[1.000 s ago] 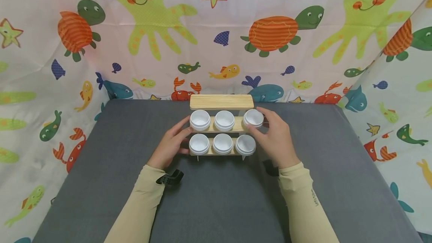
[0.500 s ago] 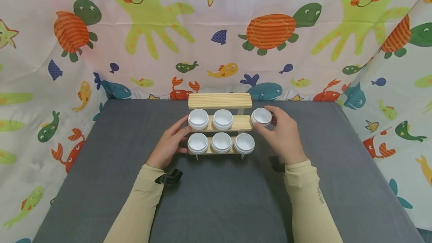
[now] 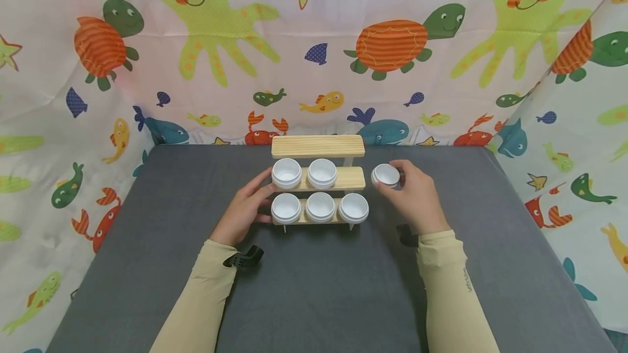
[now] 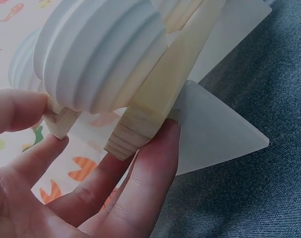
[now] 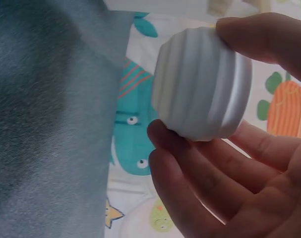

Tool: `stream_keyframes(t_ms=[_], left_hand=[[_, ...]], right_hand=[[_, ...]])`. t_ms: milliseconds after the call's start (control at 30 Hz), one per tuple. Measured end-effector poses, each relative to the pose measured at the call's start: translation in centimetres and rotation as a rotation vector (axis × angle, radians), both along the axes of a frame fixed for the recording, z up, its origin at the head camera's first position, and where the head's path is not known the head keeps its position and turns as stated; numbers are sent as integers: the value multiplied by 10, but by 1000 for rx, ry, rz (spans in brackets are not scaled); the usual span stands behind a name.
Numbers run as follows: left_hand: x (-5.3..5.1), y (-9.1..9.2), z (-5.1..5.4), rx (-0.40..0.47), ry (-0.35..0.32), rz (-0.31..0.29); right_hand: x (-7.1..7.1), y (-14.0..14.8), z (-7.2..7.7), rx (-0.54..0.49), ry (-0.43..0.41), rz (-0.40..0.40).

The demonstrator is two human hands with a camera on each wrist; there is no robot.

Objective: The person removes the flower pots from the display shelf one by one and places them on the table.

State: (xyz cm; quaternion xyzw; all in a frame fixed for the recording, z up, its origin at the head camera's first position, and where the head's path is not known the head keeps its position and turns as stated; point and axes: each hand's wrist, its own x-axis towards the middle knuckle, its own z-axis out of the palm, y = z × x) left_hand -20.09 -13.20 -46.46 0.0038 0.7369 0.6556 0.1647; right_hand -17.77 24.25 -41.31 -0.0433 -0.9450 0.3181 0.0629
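Note:
A small three-tier stand [image 3: 350, 179] has wooden boards on pale translucent supports. White ribbed cups line it: two on the middle board, such as the left cup [image 3: 287, 172], and three on the lowest board, such as the right cup [image 3: 354, 207]. My left hand [image 3: 241, 208] grips the left end of the stand. In the left wrist view, its fingers [image 4: 155, 168] curl against the board ends beneath a ribbed cup [image 4: 100, 59]. To the right of the stand, my right hand [image 3: 417, 196] pinches another white cup [image 5: 202, 84] between thumb and fingers, apart from the boards.
The top board [image 3: 318, 146] bears no cup. Grey cloth [image 3: 314, 287] covers the table. Behind and at both sides hangs a curtain [image 3: 324, 26] printed with sea animals. A dark band [image 3: 243, 257] sits at the left wrist.
My right hand has lifted the right-hand cup off the middle board and carried it to the right, then slightly lower in view. The left hand stays at the stand.

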Motion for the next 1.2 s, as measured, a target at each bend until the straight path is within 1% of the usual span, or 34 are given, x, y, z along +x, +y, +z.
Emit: stream_keyframes(t_ms=[133,333,633,900,1200], left_hand=[[0,-1,-1,4,0,0],[0,-1,-2,27,10,7],[1,0,-1,19,13,-2],[-2,-3,-7,49,22,-21],[-1,-3,-8,53,21,-22]], right_hand=[[-3,2,-7,2,-34,-13],[-7,6,-15,4,-52,-10],[-13,10,-27,22,-79,-14],[-13,12,-32,20,-115,-6],[-14,13,-36,22,-124,-4]])
